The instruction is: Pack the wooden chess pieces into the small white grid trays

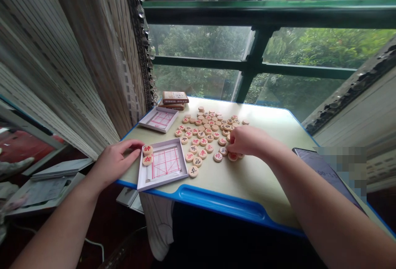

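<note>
Many round wooden Chinese chess pieces (203, 141) with red or black characters lie spread over the desk, some stacked or touching. My right hand (250, 140) reaches down at their right side, fingers bent together among the pieces; whatever is between the fingertips is hidden. At the near left stands a shallow white box tray (186, 166) lined with a red-gridded sheet. Two red-character pieces (147, 159) sit along its left side, one above the other. My left hand (119, 159) rests at the tray's left edge, fingers extended and holding nothing.
A second white tray (159, 119) with a gridded sheet lies behind, before two stacked brown boxes (175, 97). On the right rests a dark-screened phone or tablet (328, 176). The desk (262, 194) has a blue rim and pen groove; curtains and a green-framed window surround it.
</note>
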Action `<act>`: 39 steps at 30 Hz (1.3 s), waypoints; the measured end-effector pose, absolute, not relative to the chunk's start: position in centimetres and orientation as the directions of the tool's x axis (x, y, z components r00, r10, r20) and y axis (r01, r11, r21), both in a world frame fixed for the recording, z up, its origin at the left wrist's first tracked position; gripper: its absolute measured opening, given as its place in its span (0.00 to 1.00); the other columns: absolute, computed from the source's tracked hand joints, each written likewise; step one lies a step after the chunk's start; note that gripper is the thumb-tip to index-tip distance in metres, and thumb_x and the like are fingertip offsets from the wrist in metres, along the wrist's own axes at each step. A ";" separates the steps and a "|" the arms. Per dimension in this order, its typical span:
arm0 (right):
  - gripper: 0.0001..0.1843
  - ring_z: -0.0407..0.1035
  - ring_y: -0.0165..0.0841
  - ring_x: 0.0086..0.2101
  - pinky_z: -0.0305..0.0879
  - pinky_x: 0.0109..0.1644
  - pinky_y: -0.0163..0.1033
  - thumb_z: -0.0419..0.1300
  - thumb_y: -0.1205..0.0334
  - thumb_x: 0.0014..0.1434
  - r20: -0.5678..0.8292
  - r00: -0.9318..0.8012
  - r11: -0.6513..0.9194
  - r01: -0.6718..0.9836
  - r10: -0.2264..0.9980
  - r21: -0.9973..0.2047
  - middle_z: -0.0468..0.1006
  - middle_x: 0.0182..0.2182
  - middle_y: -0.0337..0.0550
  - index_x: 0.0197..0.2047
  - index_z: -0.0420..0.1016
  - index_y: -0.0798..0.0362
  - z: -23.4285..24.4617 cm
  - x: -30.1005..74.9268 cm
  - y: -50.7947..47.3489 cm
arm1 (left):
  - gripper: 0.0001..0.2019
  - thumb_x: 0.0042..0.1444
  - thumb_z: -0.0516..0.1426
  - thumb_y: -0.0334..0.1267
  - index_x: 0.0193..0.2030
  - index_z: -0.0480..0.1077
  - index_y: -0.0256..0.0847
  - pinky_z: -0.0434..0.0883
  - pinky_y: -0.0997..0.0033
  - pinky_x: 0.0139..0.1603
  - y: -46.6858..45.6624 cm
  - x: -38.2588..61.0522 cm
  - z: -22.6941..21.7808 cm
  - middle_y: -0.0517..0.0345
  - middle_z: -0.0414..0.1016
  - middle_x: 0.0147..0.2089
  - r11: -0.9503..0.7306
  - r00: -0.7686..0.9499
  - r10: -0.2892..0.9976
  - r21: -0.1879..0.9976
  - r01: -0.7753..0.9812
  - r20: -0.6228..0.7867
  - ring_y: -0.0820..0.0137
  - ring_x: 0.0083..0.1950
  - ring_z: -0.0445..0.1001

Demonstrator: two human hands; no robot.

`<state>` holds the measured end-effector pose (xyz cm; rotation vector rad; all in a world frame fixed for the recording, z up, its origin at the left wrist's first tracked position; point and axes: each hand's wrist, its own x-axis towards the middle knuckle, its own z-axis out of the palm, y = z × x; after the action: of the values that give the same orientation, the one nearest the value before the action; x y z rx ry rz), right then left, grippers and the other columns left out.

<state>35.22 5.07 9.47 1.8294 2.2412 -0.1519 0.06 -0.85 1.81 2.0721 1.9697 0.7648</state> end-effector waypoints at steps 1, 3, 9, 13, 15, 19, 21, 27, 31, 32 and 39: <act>0.10 0.70 0.37 0.27 0.58 0.25 0.36 0.60 0.57 0.46 -0.245 -0.194 0.214 0.975 0.950 0.061 0.78 0.27 0.49 0.28 0.79 0.53 9.4 35.2 5.1 | 0.18 0.53 0.51 0.49 0.42 0.75 0.43 0.72 0.70 0.45 -0.9 0.1 1.9 0.58 0.79 0.43 -0.114 -0.002 0.970 0.463 0.879 0.243 0.63 0.43 0.76; 0.09 0.69 0.35 0.26 0.57 0.24 0.35 0.60 0.57 0.47 -0.229 -0.224 0.230 0.973 0.947 0.002 0.78 0.26 0.48 0.27 0.79 0.52 9.3 35.3 5.3 | 0.17 0.54 0.51 0.49 0.42 0.75 0.43 0.72 0.70 0.44 -0.9 0.1 2.0 0.60 0.79 0.43 -0.125 0.011 0.969 0.455 0.882 0.247 0.63 0.43 0.76; 0.08 0.70 0.31 0.26 0.59 0.24 0.33 0.59 0.59 0.48 -0.283 -0.320 0.231 0.924 0.904 -0.305 0.78 0.25 0.41 0.30 0.77 0.52 9.4 36.3 6.0 | 0.15 0.55 0.51 0.47 0.43 0.73 0.44 0.71 0.68 0.46 -1.1 0.2 2.2 0.62 0.78 0.44 -0.119 0.018 0.975 0.454 0.883 0.221 0.62 0.44 0.75; 0.09 0.71 0.30 0.27 0.62 0.26 0.31 0.61 0.61 0.48 -0.348 -0.314 0.178 0.912 0.883 -0.370 0.79 0.26 0.40 0.34 0.77 0.52 9.7 37.0 6.3 | 0.16 0.56 0.52 0.47 0.44 0.73 0.43 0.71 0.68 0.46 -1.1 0.1 2.0 0.61 0.78 0.44 -0.120 0.019 0.975 0.456 0.882 0.221 0.62 0.44 0.75; 0.11 0.71 0.30 0.26 0.63 0.27 0.31 0.62 0.61 0.48 -0.357 -0.305 0.173 0.918 0.883 -0.357 0.79 0.26 0.39 0.37 0.77 0.51 9.9 37.1 6.2 | 0.16 0.56 0.51 0.47 0.44 0.73 0.43 0.71 0.68 0.45 -1.1 0.1 2.1 0.61 0.78 0.44 -0.123 0.020 0.974 0.457 0.881 0.224 0.63 0.44 0.75; 0.13 0.71 0.30 0.27 0.62 0.28 0.32 0.62 0.61 0.48 -0.344 -0.291 0.205 0.942 0.893 -0.265 0.79 0.31 0.39 0.40 0.78 0.48 10.0 36.7 5.7 | 0.17 0.55 0.51 0.48 0.44 0.73 0.43 0.71 0.69 0.44 -1.2 0.2 2.2 0.60 0.78 0.44 -0.114 0.011 0.975 0.457 0.882 0.224 0.63 0.43 0.74; 0.12 0.71 0.31 0.29 0.61 0.29 0.33 0.62 0.62 0.47 -0.297 -0.293 0.240 0.949 0.909 -0.203 0.79 0.34 0.40 0.38 0.79 0.49 9.9 36.4 5.5 | 0.17 0.55 0.51 0.49 0.44 0.73 0.42 0.71 0.69 0.45 -1.1 0.2 2.1 0.59 0.78 0.44 -0.104 0.002 0.976 0.464 0.880 0.216 0.63 0.42 0.74; 0.17 0.70 0.34 0.31 0.59 0.29 0.34 0.58 0.62 0.49 -0.153 -0.223 0.205 0.971 0.963 -0.125 0.79 0.35 0.44 0.44 0.78 0.49 9.5 36.5 6.2 | 0.20 0.53 0.50 0.51 0.43 0.74 0.41 0.70 0.67 0.47 -0.9 0.2 1.9 0.56 0.78 0.43 -0.080 -0.030 0.976 0.480 0.873 0.216 0.65 0.40 0.74; 0.20 0.71 0.36 0.33 0.58 0.29 0.35 0.60 0.60 0.48 -0.197 -0.229 0.222 0.973 0.953 -0.058 0.79 0.39 0.44 0.47 0.77 0.45 8.7 36.9 6.6 | 0.20 0.52 0.50 0.51 0.43 0.74 0.41 0.70 0.69 0.45 -0.9 0.2 1.9 0.57 0.78 0.42 -0.062 -0.041 0.979 0.479 0.875 0.201 0.67 0.37 0.74; 0.21 0.71 0.37 0.34 0.59 0.29 0.35 0.60 0.60 0.48 -0.199 -0.230 0.226 0.973 0.953 -0.042 0.78 0.39 0.45 0.47 0.76 0.45 8.5 36.9 6.7 | 0.20 0.52 0.50 0.51 0.43 0.74 0.41 0.70 0.69 0.45 -0.9 0.2 2.0 0.58 0.78 0.42 -0.058 -0.044 0.979 0.477 0.877 0.199 0.67 0.37 0.74; 0.16 0.71 0.37 0.35 0.60 0.31 0.36 0.57 0.60 0.52 -0.194 -0.191 0.185 0.981 0.962 -0.048 0.79 0.39 0.47 0.43 0.78 0.51 8.6 36.5 6.8 | 0.20 0.53 0.51 0.51 0.44 0.74 0.42 0.70 0.71 0.44 -0.9 -0.2 1.8 0.58 0.78 0.42 -0.059 -0.038 0.979 0.454 0.889 0.201 0.69 0.36 0.73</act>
<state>36.55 6.79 8.56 1.9167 2.3239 -0.2439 -0.24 -0.95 1.78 2.0391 2.0164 0.7094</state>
